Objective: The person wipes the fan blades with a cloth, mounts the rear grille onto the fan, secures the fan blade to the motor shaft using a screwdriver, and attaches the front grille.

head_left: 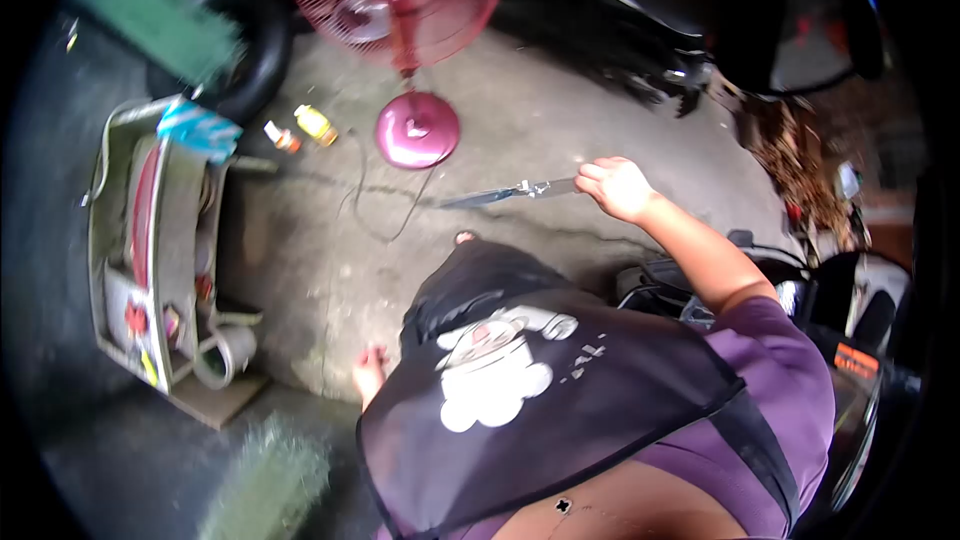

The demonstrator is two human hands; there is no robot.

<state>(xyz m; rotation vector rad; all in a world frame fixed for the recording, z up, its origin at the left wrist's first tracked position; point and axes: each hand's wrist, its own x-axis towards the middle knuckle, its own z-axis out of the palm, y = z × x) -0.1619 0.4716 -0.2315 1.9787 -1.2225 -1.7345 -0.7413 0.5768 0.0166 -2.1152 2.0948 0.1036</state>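
Note:
My right hand (pixel 615 187) is closed on one end of a long, thin metal tool (pixel 520 190), held out over the concrete floor at the right of centre. The tool has a shiny joint in its middle and a dark, tapering far end that points left. My left hand (pixel 371 370) hangs low beside the dark apron (pixel 590 390), left of centre; it is small and blurred, and whether its fingers hold anything cannot be made out. The base of a pink fan (pixel 417 130) stands on the floor beyond the tool, with a cable looping near it.
At the left stands a grey-green cabinet (pixel 180 240) with shelves and a round container (pixel 225 355). Two small bottles (pixel 315 125) are on the floor near a black tyre (pixel 265 30). Motorbike parts (pixel 690 290) lie close at the right, and brown debris (pixel 800 170) lies beyond.

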